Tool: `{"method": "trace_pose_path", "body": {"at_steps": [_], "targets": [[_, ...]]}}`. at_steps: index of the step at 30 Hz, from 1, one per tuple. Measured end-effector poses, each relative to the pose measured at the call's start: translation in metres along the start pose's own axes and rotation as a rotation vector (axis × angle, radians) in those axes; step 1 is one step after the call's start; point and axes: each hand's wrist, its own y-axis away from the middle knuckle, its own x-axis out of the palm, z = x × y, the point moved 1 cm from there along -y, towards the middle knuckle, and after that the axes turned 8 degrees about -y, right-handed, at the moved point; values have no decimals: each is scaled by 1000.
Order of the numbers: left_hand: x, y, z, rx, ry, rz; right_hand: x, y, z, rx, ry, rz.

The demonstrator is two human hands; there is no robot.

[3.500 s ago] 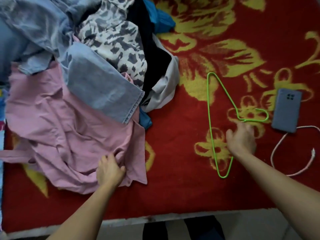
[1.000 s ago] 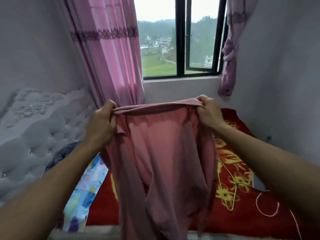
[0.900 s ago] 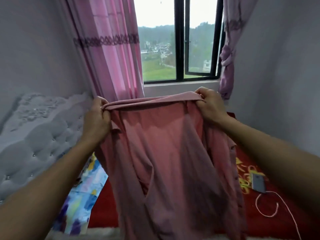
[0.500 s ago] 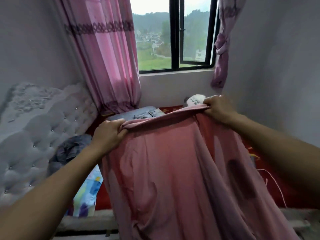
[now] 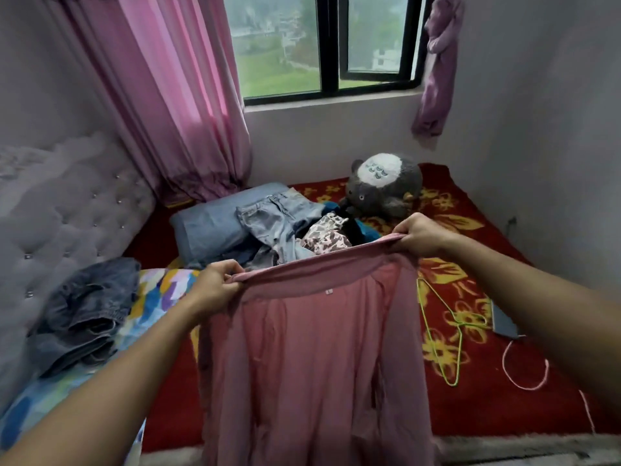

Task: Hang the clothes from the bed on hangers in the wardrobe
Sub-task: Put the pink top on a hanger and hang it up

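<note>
Above the bed, both hands' fingers pinch the pink garment by its top edge, left hand, right hand; possibly a shirt.

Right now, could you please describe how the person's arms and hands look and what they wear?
The left arm and right arm are bare, no sleeves in view. The left hand and right hand wear no gloves, watch, ring or bracelet that I can see.
</note>
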Motion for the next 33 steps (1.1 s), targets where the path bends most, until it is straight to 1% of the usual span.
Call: {"method": "trace_pose_path", "body": {"at_steps": [2,4,8,10,13,15,17,21,23,25,27,29,30,32,33], "targets": [[27,-44,10,-43,3,42,13,-47,-28,82,-121,37],[56,-82,19,-101,-14,74,29,-87,-55,164,-172,86],[115,-140,47,-307,40,160,66,-165,-115,324,-192,216],[138,-161,71,-366,13,197,84,-192,-143,382,-185,226],[166,-197,107,-447,-73,226,112,-230,-182,449,-220,157],[187,-225,127,-447,-164,204,136,-257,-207,490,-237,72],[212,-257,143,-433,-242,133,164,-285,-231,506,-213,0],[263,-312,168,-404,-340,-71,208,-328,-261,508,-150,-170],[295,-329,178,-331,-439,-118,231,-341,-281,524,-167,-228],[323,-331,185,-240,-483,-83,246,-336,-304,558,-160,-241],[346,-326,192,-200,-499,19,251,-316,-329,604,-88,-221],[364,-324,200,-244,-512,152,246,-291,-357,680,-34,-213],[372,-324,205,-297,-513,204,240,-278,-373,741,-10,-233],[388,-328,214,-410,-492,265,223,-254,-405,861,59,-313],[397,-331,218,-440,-479,283,213,-243,-420,913,90,-368]]}}
